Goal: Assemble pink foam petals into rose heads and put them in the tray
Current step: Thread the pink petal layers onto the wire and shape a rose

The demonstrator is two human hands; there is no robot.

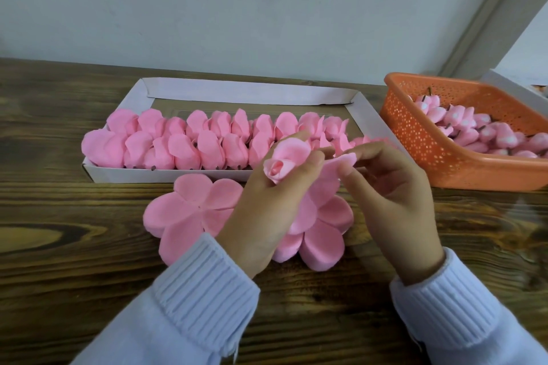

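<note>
- In front of the white tray (133,176), raised over its near wall: left hand (267,210), fingers curled round a half-built rose head (278,169), with the tight bud poking up between them.
- Just to the right, also in front of the tray: right hand (394,201), thumb and forefinger pinching the edge of a raised pink petal (344,161) right beside the bud.
- Inside the tray: finished rose heads (189,145) lying packed side by side in two rows, running from the left end towards the right end. The last few are partly hidden behind the hands.
- In front of the tray's near wall, flat on the wooden table (74,246): a flower-shaped petal sheet (192,210), its right edge tucked under the left hand.
- Beneath both hands, in front of the tray: a stack of petal sheets (323,240), lobes curling upward.
- Right of the tray, near it: an orange perforated basket (430,154) holding pink buds (474,133) with dark stems.
- Well in front of the tray: pale blue ribbed sleeves (201,290) covering both wrists.
</note>
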